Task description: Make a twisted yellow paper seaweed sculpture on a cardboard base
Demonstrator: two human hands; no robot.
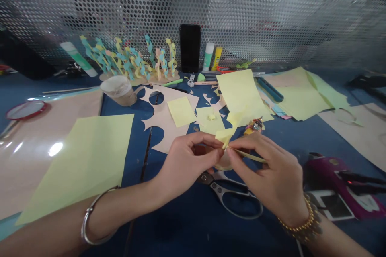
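Observation:
My left hand [193,154] and my right hand [268,168] meet at the middle, fingertips pinched together. Between them is a small folded piece of yellow paper [224,134], its loose ends sticking up. A narrow yellow paper strip [251,156] runs from the pinch under my right fingers. Just below my fingertips a round pinkish paper piece [223,164] shows in part; whether it is held, I cannot tell. Beneath my hands lie scissors [224,200], blades partly covered by the left hand. Past the fingers are a yellow paper square [181,111] and a larger yellow sheet [241,90].
Paper twists on round bases [135,64] stand at the back, beside a paper cup [119,90]. A phone [189,48] leans on the perforated metal panel [157,4] near glue sticks [208,57]. Cut pink paper [164,116], a yellow sheet [90,156] and a purple case [334,168] surround my hands.

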